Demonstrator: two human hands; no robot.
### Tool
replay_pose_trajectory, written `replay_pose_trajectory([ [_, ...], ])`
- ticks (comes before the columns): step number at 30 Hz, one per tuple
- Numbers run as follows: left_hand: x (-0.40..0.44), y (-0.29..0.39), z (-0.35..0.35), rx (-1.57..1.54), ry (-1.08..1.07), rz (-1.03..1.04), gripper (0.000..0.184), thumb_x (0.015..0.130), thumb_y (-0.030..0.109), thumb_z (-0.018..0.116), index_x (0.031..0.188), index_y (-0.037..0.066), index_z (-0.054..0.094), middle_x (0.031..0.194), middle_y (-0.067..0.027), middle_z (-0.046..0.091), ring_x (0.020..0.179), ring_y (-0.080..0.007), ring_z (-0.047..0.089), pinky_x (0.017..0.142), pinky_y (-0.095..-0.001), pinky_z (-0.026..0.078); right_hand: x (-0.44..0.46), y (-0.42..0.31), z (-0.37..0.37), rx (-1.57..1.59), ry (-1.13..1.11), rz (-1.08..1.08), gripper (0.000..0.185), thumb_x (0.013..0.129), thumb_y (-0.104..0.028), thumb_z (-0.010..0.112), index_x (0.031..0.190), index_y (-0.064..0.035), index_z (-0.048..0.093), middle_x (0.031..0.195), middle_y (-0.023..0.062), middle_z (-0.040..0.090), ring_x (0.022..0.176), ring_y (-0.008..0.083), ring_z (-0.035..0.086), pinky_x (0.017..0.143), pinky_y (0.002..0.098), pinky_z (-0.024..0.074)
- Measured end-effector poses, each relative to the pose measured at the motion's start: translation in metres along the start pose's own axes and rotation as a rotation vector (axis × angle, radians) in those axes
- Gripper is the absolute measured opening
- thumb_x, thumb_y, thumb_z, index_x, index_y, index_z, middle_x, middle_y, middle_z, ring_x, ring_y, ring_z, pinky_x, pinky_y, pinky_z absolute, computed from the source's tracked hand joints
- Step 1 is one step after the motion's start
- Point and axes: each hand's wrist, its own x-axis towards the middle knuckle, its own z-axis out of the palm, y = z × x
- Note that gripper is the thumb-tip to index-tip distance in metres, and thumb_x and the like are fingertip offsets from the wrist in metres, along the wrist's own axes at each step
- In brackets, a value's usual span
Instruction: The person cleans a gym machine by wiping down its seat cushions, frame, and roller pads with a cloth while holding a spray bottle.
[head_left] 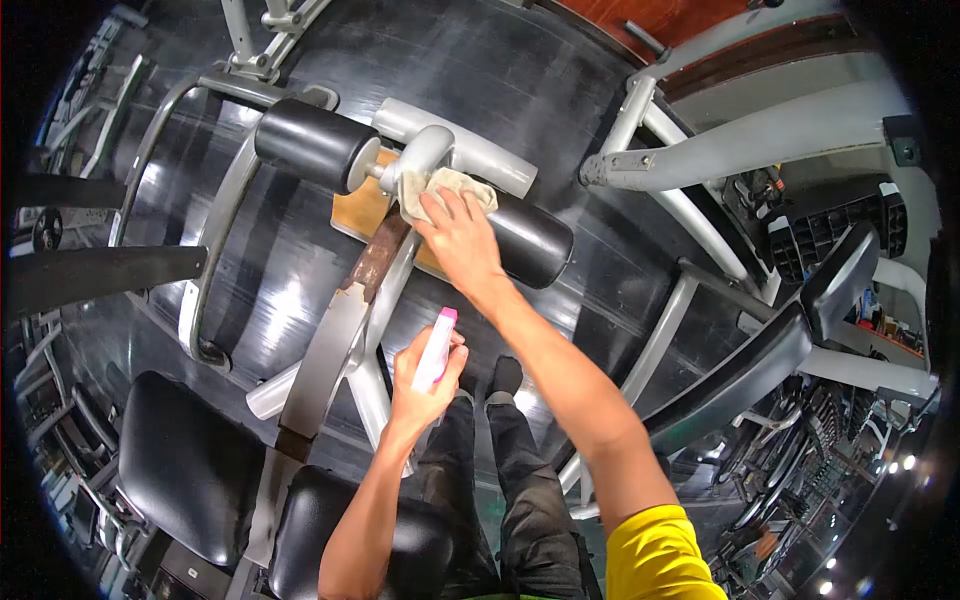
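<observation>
My right hand (462,238) presses a pale, crumpled cloth (474,187) against the grey metal joint (428,150) between two black roller pads. The left roller pad (312,143) is farther from the hand, and the right roller pad (537,243) lies close beside it. In my left hand (420,392) is a white spray bottle (434,356) with a pink top, held lower down near my legs. The fingers wrap round it, so part of the bottle is hidden. A worn metal beam (325,350) runs from the rollers toward the black seat pads.
Black seat pads (185,465) stand at the lower left. Curved grey tubing (190,300) rises on the left. A padded bench (740,375) and a thick grey frame (750,140) are on the right. Dark, shiny flooring (530,90) lies beneath.
</observation>
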Motion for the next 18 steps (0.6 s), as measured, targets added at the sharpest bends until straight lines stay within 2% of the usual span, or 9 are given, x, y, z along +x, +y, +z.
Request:
replay_pose_trajectory([
  [1,-0.001,-0.001,0.000,0.000,0.004,-0.001,0.010,0.083,0.003,0.063,0.092,0.002,0.059,0.065,-0.0026,0.057,0.052,-0.0076,0.053,0.048,-0.0235,0.042,-0.011,0.007,-0.009,0.015,-0.039,-0.067,0.020,0.075,-0.017,0.059,0.092,-0.0118,0.069,0.125,0.0062,0.054,0.122,0.0275,0.043,0.103,0.0422,0.0332],
  [3,0.000,-0.004,0.001,0.049,0.000,0.095,0.009,0.081,0.002,0.064,0.089,0.001,0.060,0.068,-0.0041,0.058,0.060,-0.0099,0.056,0.056,-0.0245,0.045,-0.037,0.022,-0.024,0.010,-0.107,-0.163,0.020,0.074,-0.017,0.060,0.091,-0.0121,0.069,0.128,0.0054,0.052,0.126,0.0257,0.040,0.105,0.0431,0.0313],
  [4,-0.001,0.001,0.001,0.028,-0.003,0.060,0.009,0.079,0.000,0.065,0.087,0.001,0.060,0.072,-0.0054,0.059,0.066,-0.0116,0.058,0.062,-0.0252,0.046,-0.055,0.031,-0.030,-0.010,-0.142,-0.191,0.021,0.073,-0.018,0.060,0.091,-0.0124,0.069,0.129,0.0051,0.051,0.128,0.0248,0.038,0.107,0.0437,0.0302],
  [9,-0.001,0.002,0.002,0.025,-0.014,0.082,0.010,0.079,0.000,0.065,0.087,0.001,0.060,0.073,-0.0063,0.061,0.068,-0.0125,0.060,0.063,-0.0254,0.047,-0.134,0.083,-0.077,-0.084,-0.322,-0.268,0.024,0.070,-0.015,0.059,0.093,-0.0122,0.065,0.132,0.0035,0.049,0.129,0.0228,0.038,0.107,0.0426,0.0326],
  [11,-0.001,0.003,0.003,0.031,-0.015,0.095,0.010,0.078,0.000,0.065,0.087,0.001,0.060,0.074,-0.0067,0.061,0.069,-0.0130,0.061,0.064,-0.0256,0.047,-0.150,0.100,-0.095,-0.018,-0.315,-0.142,0.020,0.068,-0.009,0.060,0.088,-0.0111,0.063,0.124,0.0036,0.055,0.119,0.0236,0.048,0.096,0.0368,0.0444],
  [12,-0.002,0.003,0.004,0.036,-0.015,0.078,0.010,0.078,0.000,0.065,0.087,0.001,0.060,0.074,-0.0069,0.062,0.070,-0.0133,0.062,0.065,-0.0256,0.048,-0.154,0.106,-0.102,0.041,-0.354,0.033,0.023,0.069,-0.003,0.059,0.090,-0.0109,0.063,0.114,0.0062,0.059,0.107,0.0244,0.055,0.088,0.0339,0.0488],
  [13,-0.002,0.003,0.005,0.039,-0.013,0.062,0.011,0.078,0.000,0.065,0.087,0.001,0.060,0.075,-0.0071,0.062,0.071,-0.0136,0.062,0.065,-0.0257,0.048,-0.155,0.111,-0.109,0.156,-0.348,0.299,0.026,0.073,0.001,0.056,0.096,-0.0087,0.063,0.107,0.0096,0.061,0.099,0.0272,0.058,0.084,0.0352,0.0493],
  [15,-0.003,0.000,0.008,0.019,-0.014,0.072,0.011,0.078,0.000,0.065,0.088,0.001,0.060,0.075,-0.0070,0.062,0.071,-0.0136,0.062,0.065,-0.0258,0.048,-0.148,0.127,-0.114,0.414,-0.128,0.498,0.029,0.078,0.004,0.051,0.103,-0.0068,0.062,0.105,0.0123,0.060,0.098,0.0291,0.059,0.084,0.0355,0.0479],
  [18,-0.003,-0.001,0.006,0.032,-0.014,0.067,0.011,0.078,0.000,0.065,0.088,0.001,0.060,0.075,-0.0070,0.063,0.071,-0.0138,0.063,0.065,-0.0260,0.048,-0.097,0.115,-0.116,0.512,0.190,0.431,0.037,0.080,0.008,0.043,0.111,-0.0034,0.059,0.103,0.0137,0.060,0.097,0.0258,0.059,0.086,0.0319,0.0443],
])
